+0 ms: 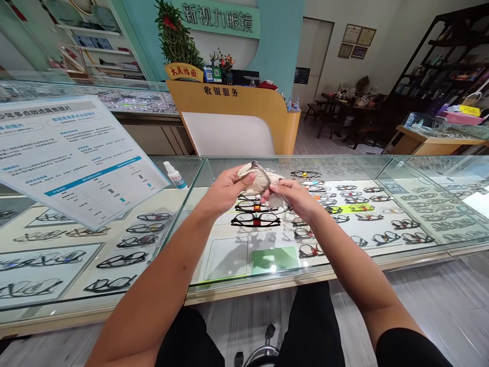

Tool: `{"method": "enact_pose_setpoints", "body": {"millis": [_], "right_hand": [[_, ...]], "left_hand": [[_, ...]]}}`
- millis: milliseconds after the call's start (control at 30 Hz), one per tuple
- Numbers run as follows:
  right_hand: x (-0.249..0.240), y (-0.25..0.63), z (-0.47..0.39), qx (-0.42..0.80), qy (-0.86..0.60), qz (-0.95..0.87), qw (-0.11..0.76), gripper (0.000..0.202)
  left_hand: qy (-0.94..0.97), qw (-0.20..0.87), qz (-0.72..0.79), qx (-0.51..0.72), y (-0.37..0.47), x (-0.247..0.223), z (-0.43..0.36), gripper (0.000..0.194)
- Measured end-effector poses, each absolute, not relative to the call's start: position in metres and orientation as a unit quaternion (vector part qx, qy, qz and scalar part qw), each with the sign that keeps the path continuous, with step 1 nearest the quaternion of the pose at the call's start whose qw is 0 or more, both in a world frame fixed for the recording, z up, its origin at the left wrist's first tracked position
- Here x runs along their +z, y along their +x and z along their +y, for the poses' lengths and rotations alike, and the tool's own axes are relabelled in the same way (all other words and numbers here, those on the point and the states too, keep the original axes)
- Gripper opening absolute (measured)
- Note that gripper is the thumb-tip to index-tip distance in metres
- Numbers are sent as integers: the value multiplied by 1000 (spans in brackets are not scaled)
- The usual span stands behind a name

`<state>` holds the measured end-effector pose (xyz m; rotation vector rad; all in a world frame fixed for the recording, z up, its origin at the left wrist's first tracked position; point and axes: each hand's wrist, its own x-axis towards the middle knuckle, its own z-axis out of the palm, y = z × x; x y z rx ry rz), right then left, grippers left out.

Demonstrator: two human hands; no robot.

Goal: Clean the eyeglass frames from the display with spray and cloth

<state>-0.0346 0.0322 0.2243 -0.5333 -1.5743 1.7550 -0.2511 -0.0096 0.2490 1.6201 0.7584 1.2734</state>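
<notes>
Above the glass counter, my left hand (230,187) is closed on a pale cream cleaning cloth (260,184), its thumb pressing the cloth against a pair of eyeglasses (278,204). The eyeglasses have a thin frame, tilted between both hands, with one clear lens hanging below the cloth. My right hand (296,195) pinches the frame on the other side, its fingers next to the cloth's edge. Part of the frame is hidden behind cloth and fingers.
Under the glass top of the counter (229,278) lie rows of eyeglasses (255,219). A white spray bottle (175,176) stands on the left, near a large printed sheet (82,158). A wooden cashier desk (233,102) is across from me.
</notes>
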Motion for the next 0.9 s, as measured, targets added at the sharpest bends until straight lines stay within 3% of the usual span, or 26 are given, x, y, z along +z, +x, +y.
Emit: {"method": "enact_pose_setpoints", "body": {"millis": [433,633,900], "right_hand": [[207,-44,35,650,-172,-662,331,51],[219,-36,34,672,-193,-620,356,51],[215,-44,28,687,-167,-626,330,56]], "left_hand": [[594,332,370,633,-233,236,-12,56],[664,444,319,510,-255,253,-10,52],[593,391,344,615,-236,239,-14,48]]}}
